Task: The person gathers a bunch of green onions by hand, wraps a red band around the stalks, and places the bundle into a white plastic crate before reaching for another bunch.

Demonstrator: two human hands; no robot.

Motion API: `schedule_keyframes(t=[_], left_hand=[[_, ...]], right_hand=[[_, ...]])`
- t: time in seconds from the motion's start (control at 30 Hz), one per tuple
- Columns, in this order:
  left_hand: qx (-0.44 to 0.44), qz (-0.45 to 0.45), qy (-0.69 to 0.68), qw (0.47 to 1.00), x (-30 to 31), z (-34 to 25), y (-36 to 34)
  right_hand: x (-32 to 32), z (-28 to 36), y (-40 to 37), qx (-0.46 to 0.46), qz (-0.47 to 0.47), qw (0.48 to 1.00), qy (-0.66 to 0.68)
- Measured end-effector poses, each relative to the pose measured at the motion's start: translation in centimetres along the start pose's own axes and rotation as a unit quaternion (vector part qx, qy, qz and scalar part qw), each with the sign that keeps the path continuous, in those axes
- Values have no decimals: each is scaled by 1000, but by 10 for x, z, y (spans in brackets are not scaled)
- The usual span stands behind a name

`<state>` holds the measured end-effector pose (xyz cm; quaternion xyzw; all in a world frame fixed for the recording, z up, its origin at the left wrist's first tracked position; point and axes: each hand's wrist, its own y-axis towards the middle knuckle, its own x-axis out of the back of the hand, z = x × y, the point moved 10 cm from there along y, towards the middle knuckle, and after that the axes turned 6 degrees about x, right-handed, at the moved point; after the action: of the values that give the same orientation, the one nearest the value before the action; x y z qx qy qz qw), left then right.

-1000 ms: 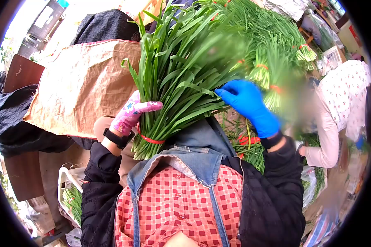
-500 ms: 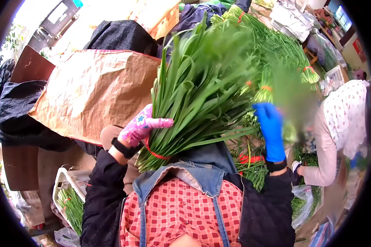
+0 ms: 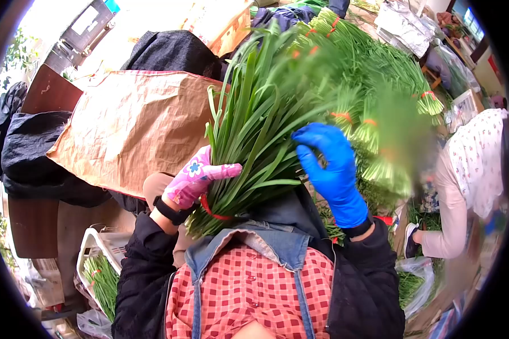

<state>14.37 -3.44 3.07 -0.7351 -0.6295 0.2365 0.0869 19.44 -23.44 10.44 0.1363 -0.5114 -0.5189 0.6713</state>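
A wide brown sack (image 3: 130,130) lay at left, and a heap of tied green bundles (image 3: 379,73) filled the upper right. Before the chest, a bunch of long green leaves (image 3: 254,135) stood upright. The left hand (image 3: 195,178), in a pink flowered glove, was closed round its base beside a red band (image 3: 212,210) — probably the firmest hold, as the leaves looked light, floppy and easily bruised. The blue-gloved right hand (image 3: 331,166) curled into the leaves; whether it pinched one could not be told. Space looked tight at right — freer over the sack.
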Motion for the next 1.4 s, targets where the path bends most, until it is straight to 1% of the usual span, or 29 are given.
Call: schedule_keyframes(t=[0.03,0.1,0.17,0.23,0.3,0.37,0.43,0.47,0.5,0.57,0.63,0.7,0.77,0.83,0.87,0.93,0.97,1.0,1.03,1.07,1.1,1.13,1.17,1.23,1.27,1.3,1.33,1.37,1.4], left_hand=[[2,-2,9,1000,2,0,0],[-10,-9,19,1000,1,-2,-1],[-20,-10,31,999,-3,-6,-1],[-9,-27,50,998,-6,-7,-4],[-20,-27,60,998,-11,-11,-5],[-31,-29,69,997,-11,-13,-6],[-35,-27,75,996,-9,-12,-7],[-36,-27,75,996,-6,-12,-8],[-22,-25,60,998,-1,-8,-8],[-12,-23,44,999,8,-3,-7],[-16,-3,-8,1000,13,3,-6],[-9,-3,-13,1000,11,3,-7],[-24,-12,47,999,5,-3,-6],[-26,-17,46,998,1,-6,-5],[-29,-8,54,998,-1,-7,-3],[-32,2,45,998,-6,-9,-3],[-31,1,44,999,-6,-9,-3],[-24,2,47,999,-6,-7,-3],[-17,4,51,999,-6,-6,-3],[-16,5,53,998,-6,-6,-3],[-30,-6,47,998,-3,-9,-4],[-45,-16,39,998,0,-11,-5],[-52,-18,40,998,0,-18,-7],[-84,-20,78,993,-2,-30,-10],[-78,-8,75,994,-3,-29,-9],[-75,-5,76,994,-5,-28,-8],[-83,1,97,992,-10,-30,-6],[-90,7,117,989,-16,-29,-4],[-84,18,93,992,-21,-25,-1]], right_hand=[[18,2,6,-18,-65,997,50],[34,17,22,-16,-98,994,54],[20,0,25,-192,-37,971,138],[6,-3,30,-197,-31,974,108],[-19,-14,27,-246,27,964,93],[-33,-28,18,-246,15,963,112],[-53,-46,1,-330,-8,890,314],[-57,-47,-5,-353,-16,863,362],[-57,-43,-9,-351,-16,863,363],[-64,-46,-31,-444,-69,765,461],[-69,-47,-40,-453,-60,759,464],[-84,-53,-55,-479,-98,683,543],[-81,-44,-49,-468,-107,666,571],[-87,-45,-58,-480,-141,604,620],[-89,-44,-57,-480,-141,604,620],[-83,-59,-82,-567,-272,563,536],[-79,-73,-91,-568,-271,562,536],[-80,-85,-83,-490,-222,534,652],[-75,-75,-63,-400,-171,494,753],[-55,-85,-75,-452,-171,619,619],[-40,-81,-73,-451,-172,620,619],[-14,-86,-78,-462,-118,725,497],[9,-94,-85,-461,-59,809,359],[17,-110,-117,-452,121,860,206],[23,-96,-112,-231,324,901,-174],[23,-89,-106,-235,323,900,-174],[39,-56,-70,-155,187,954,-178],[61,-19,-42,-72,48,980,-179],[68,15,-20,-13,29,985,-169]])
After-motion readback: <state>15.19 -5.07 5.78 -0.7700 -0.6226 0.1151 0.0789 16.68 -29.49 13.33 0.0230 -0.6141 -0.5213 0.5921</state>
